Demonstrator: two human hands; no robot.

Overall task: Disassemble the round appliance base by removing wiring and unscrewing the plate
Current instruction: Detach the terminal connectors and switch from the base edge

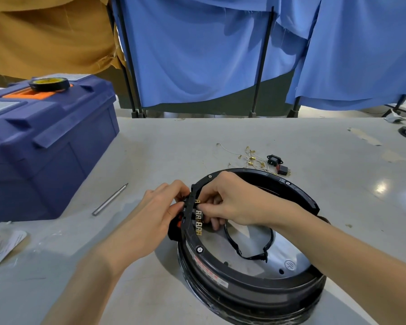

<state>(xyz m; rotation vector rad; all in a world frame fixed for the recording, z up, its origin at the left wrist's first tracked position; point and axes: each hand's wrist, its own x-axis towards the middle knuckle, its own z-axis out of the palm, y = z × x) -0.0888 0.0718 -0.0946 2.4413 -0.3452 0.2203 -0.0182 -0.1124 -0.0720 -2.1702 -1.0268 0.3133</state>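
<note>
Round appliance base (256,299) lies on table (174,141); rigid, likely weighty. Its rim (301,197) is gripped by curled left hand (159,207); brass terminals (198,221) (small, bendable) are pinched by right hand (232,200). Safest hold is judged the rim.

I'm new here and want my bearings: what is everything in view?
Round base: one, black with silver plate, front right.
Brass terminals: one row, gold, base's left rim.
Loose wires: one bunch, whitish, behind base.
Socket: one, black, beside wires.
Metal tool: one, silver, left of base.
Toolbox: one, blue, far left.
Tape roll: one, black, atop toolbox.
Cloths: several, blue and tan, hanging behind.
Table: one, grey, foreground.
Left hand: one, grips base's rim.
Right hand: one, pinches brass terminals.
</note>
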